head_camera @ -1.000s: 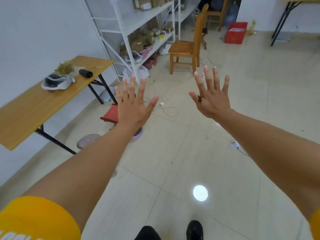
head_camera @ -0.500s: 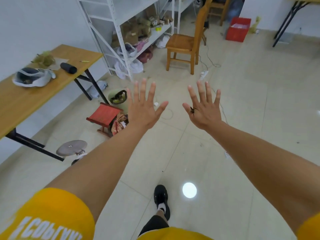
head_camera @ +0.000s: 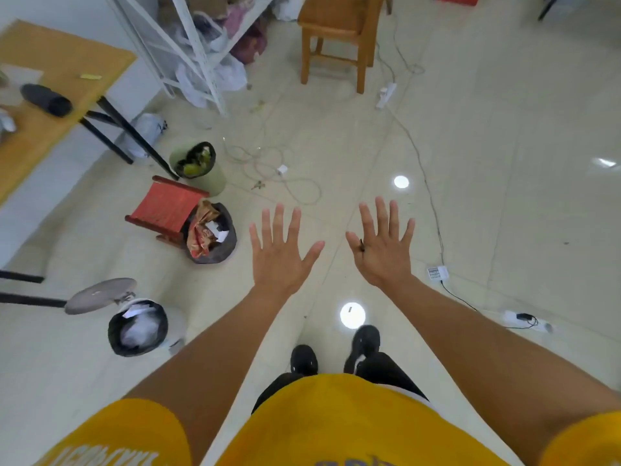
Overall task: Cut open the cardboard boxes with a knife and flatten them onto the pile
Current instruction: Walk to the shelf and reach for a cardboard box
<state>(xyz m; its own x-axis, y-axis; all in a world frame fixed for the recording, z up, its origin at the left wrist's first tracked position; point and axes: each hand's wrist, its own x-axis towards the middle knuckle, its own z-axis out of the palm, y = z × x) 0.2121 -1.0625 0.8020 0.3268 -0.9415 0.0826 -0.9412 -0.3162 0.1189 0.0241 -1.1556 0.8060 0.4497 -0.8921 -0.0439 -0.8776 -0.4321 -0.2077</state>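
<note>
Pale tiled floor (head_camera: 504, 136) — red stool (head_camera: 164, 207), bins, loose cables (head_camera: 268, 163)

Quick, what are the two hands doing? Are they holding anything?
Left hand: open, fingers spread, holding nothing.
Right hand: open, fingers spread, holding nothing.

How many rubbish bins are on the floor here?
3. A green bin by the table leg, a black-bagged bin beside the red stool, and a lidded bin nearest the person. Others may be hidden.
</note>
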